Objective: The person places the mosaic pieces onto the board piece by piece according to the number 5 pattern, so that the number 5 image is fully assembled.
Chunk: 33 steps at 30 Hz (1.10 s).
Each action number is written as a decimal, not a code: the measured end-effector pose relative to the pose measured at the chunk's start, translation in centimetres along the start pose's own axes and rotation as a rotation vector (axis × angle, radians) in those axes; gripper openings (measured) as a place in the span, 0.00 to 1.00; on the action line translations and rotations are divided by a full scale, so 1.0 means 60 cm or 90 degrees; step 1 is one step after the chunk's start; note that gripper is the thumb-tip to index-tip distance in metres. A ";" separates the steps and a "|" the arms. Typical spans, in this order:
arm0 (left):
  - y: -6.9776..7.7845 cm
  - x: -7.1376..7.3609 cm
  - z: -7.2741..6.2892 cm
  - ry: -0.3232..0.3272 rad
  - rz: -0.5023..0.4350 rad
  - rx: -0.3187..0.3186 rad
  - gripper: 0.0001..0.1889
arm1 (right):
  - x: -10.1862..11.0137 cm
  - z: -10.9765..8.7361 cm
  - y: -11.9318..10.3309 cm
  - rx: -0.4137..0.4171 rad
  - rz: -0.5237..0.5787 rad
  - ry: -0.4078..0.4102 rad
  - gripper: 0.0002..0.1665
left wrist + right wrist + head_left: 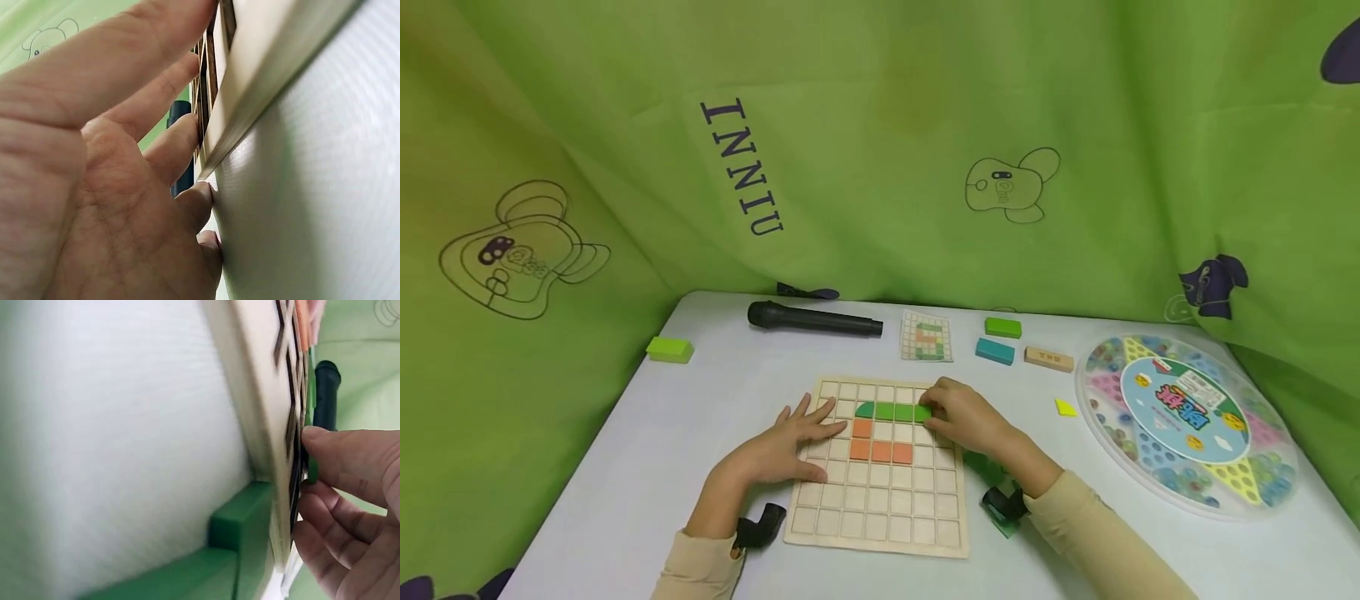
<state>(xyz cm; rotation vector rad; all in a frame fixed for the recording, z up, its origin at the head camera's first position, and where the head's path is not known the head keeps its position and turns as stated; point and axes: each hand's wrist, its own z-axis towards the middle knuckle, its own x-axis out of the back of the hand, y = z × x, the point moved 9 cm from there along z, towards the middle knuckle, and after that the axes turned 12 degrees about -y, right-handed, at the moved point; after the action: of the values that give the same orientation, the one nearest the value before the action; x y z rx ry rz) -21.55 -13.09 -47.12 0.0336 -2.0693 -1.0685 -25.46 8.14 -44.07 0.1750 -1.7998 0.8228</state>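
A pale wooden grid board [880, 500] lies on the white table, its squares partly filled. Near its top runs a row of light green pieces [893, 412] with a darker green rounded piece [865, 409] at the left end. Orange pieces [882, 451] sit below that row. My left hand [775, 450] rests on the board's left edge, fingers spread. At the right end of the row, my right hand [964, 415] pinches a green piece [312, 470] between thumb and fingers, right at the board's surface.
Dark green blocks [244, 519] lie beside the board under the right wrist. Behind are a black microphone [816, 320], a pattern card [906, 337] and blocks in green, blue [996, 351] and wood. A yellow piece [1064, 407] and round marble game box [1183, 408] are to the right.
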 end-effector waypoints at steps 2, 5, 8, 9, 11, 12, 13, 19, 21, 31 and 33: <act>0.000 0.001 0.001 0.000 -0.001 -0.001 0.39 | 0.000 -0.002 0.001 -0.001 0.004 -0.001 0.18; 0.000 -0.001 0.000 -0.001 -0.006 -0.002 0.39 | 0.006 -0.016 0.009 -0.009 0.037 0.012 0.23; -0.001 -0.004 -0.002 -0.003 -0.010 0.004 0.39 | 0.025 -0.048 0.034 -0.029 0.081 0.055 0.26; -0.002 -0.005 -0.003 -0.005 -0.010 0.007 0.40 | 0.034 -0.063 0.048 -0.038 0.091 0.076 0.25; -0.001 -0.005 -0.004 -0.005 -0.010 0.009 0.39 | 0.054 -0.097 0.082 -0.071 0.105 0.128 0.24; 0.000 -0.004 -0.004 -0.004 -0.012 0.006 0.39 | 0.064 -0.116 0.101 -0.091 0.106 0.154 0.23; 0.001 -0.002 -0.004 -0.003 -0.013 0.005 0.39 | 0.072 -0.135 0.121 -0.114 0.106 0.178 0.23; 0.001 0.004 -0.001 -0.002 -0.016 0.005 0.39 | 0.079 -0.216 0.209 -0.248 0.100 0.215 0.22; 0.000 0.003 0.000 -0.003 -0.018 0.006 0.39 | 0.075 -0.225 0.222 -0.264 0.099 0.211 0.23; -0.001 0.004 0.001 -0.002 -0.009 0.000 0.40 | 0.069 -0.227 0.231 -0.280 0.102 0.216 0.22; 0.000 0.004 0.002 -0.003 -0.009 -0.001 0.40 | 0.067 -0.227 0.229 -0.277 0.104 0.222 0.20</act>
<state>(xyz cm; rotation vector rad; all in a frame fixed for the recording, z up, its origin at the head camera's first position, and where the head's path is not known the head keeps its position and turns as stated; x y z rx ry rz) -21.80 -13.11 -47.01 0.0446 -2.0751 -1.0786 -23.19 27.79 -44.46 -0.3811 -1.6276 0.5158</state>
